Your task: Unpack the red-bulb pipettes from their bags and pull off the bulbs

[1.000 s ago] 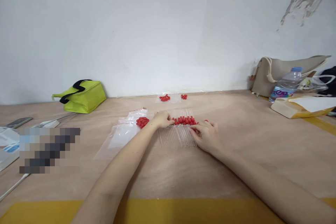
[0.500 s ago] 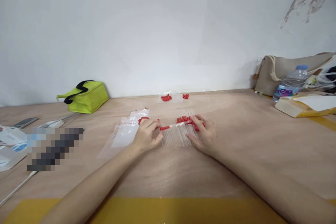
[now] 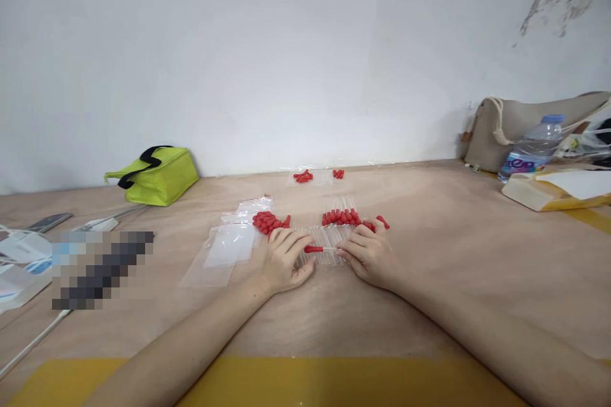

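My left hand is closed at the fingertips on the red rubber bulb of a dropper. The dropper's clear tube runs level to the right, its far end pinched by my right hand. Beneath both hands lies a row of loose clear tubes. Just beyond my right hand, several droppers with red bulbs lie side by side. A heap of loose red bulbs sits behind my left hand. One red bulb lies by my right knuckles.
Clear zip bags lie left of my hands. Farther back are small groups of red bulbs on plastic film. A lime-green bag stands at the back left; a water bottle and a beige bag stand at right.
My left hand has moved right and nearer to me. The dropper has gone from tilted to level and lower. My right hand has moved slightly, uncovering more of the red bulbs.
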{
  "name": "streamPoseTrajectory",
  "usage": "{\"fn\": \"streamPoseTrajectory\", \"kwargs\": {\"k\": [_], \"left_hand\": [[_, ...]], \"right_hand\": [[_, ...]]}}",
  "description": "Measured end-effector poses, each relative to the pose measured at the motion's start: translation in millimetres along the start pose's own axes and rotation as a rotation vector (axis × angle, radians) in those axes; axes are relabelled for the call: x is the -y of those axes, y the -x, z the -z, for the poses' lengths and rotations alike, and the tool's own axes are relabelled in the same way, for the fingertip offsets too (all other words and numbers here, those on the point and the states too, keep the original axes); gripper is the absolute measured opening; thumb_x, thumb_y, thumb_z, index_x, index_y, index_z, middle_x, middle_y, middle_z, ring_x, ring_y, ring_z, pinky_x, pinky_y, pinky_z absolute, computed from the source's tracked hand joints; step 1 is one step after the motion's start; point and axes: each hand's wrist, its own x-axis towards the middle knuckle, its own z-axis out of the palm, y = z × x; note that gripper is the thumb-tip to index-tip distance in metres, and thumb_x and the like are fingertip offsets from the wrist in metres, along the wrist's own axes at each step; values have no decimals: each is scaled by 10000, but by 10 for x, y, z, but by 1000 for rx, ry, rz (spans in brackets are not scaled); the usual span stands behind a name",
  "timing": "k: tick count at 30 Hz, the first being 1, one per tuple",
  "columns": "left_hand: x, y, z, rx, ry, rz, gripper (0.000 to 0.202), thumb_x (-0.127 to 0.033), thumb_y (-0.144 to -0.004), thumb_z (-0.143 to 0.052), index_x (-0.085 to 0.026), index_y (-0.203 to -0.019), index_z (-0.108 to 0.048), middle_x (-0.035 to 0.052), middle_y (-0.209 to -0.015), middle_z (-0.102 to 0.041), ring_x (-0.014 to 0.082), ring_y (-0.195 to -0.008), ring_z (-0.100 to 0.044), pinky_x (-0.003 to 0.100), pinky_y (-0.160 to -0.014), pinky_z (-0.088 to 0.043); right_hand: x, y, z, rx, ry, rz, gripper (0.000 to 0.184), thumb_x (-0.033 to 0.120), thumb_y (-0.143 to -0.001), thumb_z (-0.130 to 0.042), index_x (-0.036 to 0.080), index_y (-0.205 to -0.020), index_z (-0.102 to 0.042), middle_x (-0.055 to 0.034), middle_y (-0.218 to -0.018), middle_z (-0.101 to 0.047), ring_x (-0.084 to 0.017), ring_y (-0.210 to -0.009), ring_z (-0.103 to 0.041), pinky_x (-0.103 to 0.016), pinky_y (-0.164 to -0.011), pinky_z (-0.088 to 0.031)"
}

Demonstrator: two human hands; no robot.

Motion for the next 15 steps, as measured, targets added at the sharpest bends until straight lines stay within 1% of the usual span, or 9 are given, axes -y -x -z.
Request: {"fn": "streamPoseTrajectory", "kwargs": {"k": [2, 4, 7, 10, 15], "left_hand": [[-11, -10, -8, 42, -10, -17, 192, -308, -785, -538, -212, -941, -598, 38, -931, -649, 181, -859, -528, 351, -792, -332], [-19, -17, -16, 72, -29, -30, 129, -293, -815, -520, -221, -857, -618, 14, -827, -658, 162, -792, -523, 348, -787, -318], [-23, -20, -10, 88, -75, -70, 145, -291, -828, -510, -217, -784, -626, 3, -701, -645, 151, -723, -505, 345, -765, -310], [-20, -17, 11, 98, -112, -113, 162, -301, -831, -505, -227, -762, -632, 3, -664, -637, 153, -713, -501, 348, -756, -309], [-21, -10, 18, 85, -135, -159, 168, -254, -833, -488, -231, -738, -626, -2, -644, -633, 153, -699, -495, 356, -753, -306]], "right_hand": [[28, 7, -7, -8, -17, 9, 214, 260, -864, -430, 211, -818, -633, 4, -651, -591, -127, -718, -460, -378, -884, -189], [44, 20, -9, -7, -32, 24, 218, 252, -861, -429, 203, -793, -631, 8, -617, -573, -124, -696, -446, -370, -876, -196], [41, 51, 0, 7, -38, 55, 211, 246, -849, -441, 205, -765, -630, 10, -598, -559, -122, -682, -434, -351, -856, -216], [19, 83, 19, 12, -26, 70, 201, 256, -843, -451, 213, -756, -627, 12, -597, -554, -122, -680, -427, -346, -850, -227], [10, 116, 36, 14, -27, 73, 199, 268, -843, -456, 220, -758, -629, 12, -592, -556, -124, -679, -426, -348, -849, -236]]}}
